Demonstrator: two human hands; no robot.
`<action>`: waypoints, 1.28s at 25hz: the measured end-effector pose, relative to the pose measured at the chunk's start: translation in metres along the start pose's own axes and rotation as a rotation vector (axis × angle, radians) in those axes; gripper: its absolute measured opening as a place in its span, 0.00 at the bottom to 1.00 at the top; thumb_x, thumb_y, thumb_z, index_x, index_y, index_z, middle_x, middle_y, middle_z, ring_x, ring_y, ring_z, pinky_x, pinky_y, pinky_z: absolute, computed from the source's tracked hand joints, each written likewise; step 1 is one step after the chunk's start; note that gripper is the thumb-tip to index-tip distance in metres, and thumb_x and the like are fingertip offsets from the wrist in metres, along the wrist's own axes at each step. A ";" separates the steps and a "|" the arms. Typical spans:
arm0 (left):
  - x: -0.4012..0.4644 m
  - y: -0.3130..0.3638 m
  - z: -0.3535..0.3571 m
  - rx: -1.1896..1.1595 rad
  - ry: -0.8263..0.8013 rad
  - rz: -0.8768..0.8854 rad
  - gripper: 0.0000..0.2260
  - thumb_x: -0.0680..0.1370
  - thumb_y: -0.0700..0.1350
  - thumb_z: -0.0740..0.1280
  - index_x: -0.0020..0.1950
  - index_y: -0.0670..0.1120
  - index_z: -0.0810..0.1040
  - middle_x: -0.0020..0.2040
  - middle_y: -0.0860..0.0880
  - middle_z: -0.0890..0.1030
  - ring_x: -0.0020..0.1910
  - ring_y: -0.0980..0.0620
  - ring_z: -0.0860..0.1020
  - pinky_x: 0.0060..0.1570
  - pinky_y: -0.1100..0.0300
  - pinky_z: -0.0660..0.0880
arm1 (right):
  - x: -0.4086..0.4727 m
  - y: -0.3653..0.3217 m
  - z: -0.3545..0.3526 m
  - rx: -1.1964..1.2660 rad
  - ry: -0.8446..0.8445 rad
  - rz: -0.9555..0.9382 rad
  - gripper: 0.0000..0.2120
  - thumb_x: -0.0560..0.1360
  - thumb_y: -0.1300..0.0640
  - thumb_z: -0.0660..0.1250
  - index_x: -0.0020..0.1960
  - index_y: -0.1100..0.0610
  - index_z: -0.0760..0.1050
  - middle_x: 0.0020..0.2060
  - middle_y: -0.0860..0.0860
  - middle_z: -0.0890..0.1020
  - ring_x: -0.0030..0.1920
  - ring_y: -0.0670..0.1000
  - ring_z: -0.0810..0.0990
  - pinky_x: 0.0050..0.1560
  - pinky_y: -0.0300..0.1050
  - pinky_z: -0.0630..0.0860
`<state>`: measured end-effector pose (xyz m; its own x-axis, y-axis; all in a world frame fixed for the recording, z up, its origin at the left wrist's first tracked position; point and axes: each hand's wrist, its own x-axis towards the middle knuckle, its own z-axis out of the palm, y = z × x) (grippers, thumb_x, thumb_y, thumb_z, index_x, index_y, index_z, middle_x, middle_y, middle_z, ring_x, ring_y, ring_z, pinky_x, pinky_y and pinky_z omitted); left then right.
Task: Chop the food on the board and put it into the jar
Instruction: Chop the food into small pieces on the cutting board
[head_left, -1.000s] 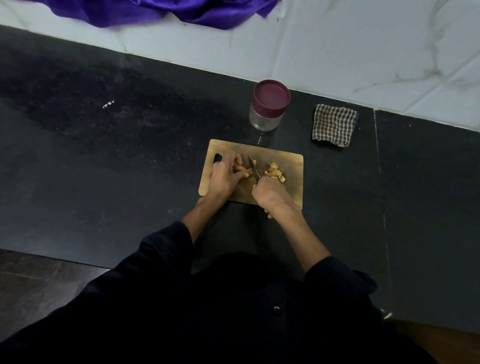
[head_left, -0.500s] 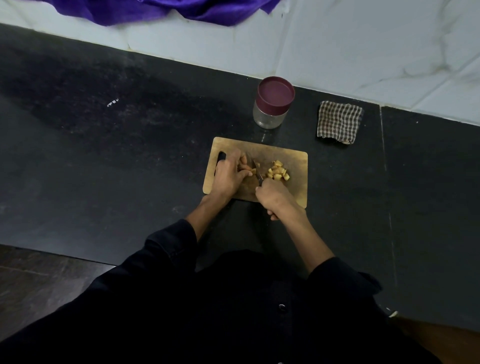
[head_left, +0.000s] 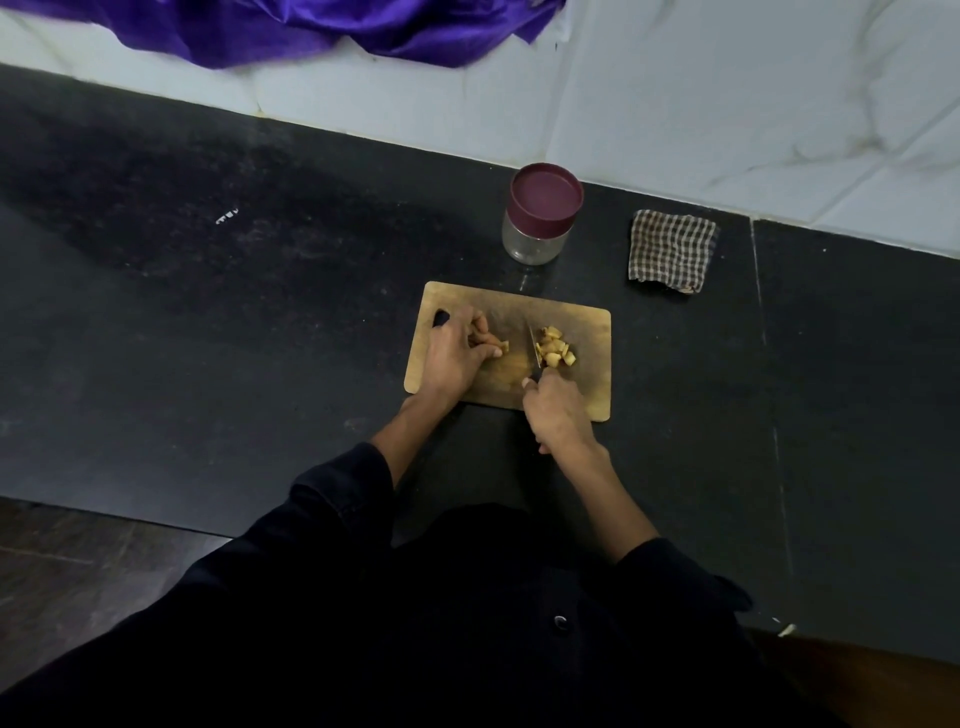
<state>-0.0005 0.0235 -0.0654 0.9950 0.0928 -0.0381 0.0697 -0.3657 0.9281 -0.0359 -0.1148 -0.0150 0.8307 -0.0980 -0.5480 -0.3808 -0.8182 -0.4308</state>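
On the board (head_left: 582, 322), the uncut food (head_left: 496, 344) lies pinched in the left hand's (head_left: 452, 358) grip, its cut end toward the knife (head_left: 532, 349) — the right hand (head_left: 558, 413) grips the handle, blade between it and the chopped pile (head_left: 556, 352). The jar (head_left: 540, 221) stands lidded beyond the board. No writing is legible.
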 end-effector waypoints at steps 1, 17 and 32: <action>0.000 0.000 0.000 0.002 -0.005 0.003 0.12 0.71 0.34 0.72 0.47 0.44 0.71 0.40 0.47 0.83 0.42 0.59 0.82 0.43 0.68 0.78 | -0.002 0.003 -0.002 0.019 0.006 0.004 0.11 0.83 0.51 0.56 0.57 0.58 0.69 0.47 0.56 0.78 0.43 0.55 0.82 0.42 0.55 0.83; -0.001 0.002 -0.001 0.064 -0.019 0.037 0.11 0.72 0.34 0.72 0.48 0.43 0.72 0.41 0.47 0.83 0.43 0.57 0.82 0.45 0.65 0.79 | -0.006 -0.003 0.007 -0.068 -0.014 -0.102 0.13 0.83 0.51 0.57 0.61 0.59 0.70 0.44 0.52 0.75 0.45 0.54 0.82 0.47 0.55 0.82; 0.000 0.001 0.000 0.055 -0.019 0.012 0.12 0.71 0.33 0.72 0.47 0.42 0.72 0.41 0.46 0.82 0.42 0.57 0.83 0.44 0.65 0.79 | 0.008 -0.016 0.014 -0.217 0.007 -0.074 0.13 0.82 0.55 0.59 0.63 0.60 0.70 0.54 0.57 0.79 0.53 0.57 0.80 0.50 0.51 0.77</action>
<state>-0.0008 0.0232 -0.0640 0.9969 0.0707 -0.0349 0.0613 -0.4174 0.9067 -0.0291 -0.0940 -0.0225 0.8562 -0.0363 -0.5153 -0.2230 -0.9258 -0.3052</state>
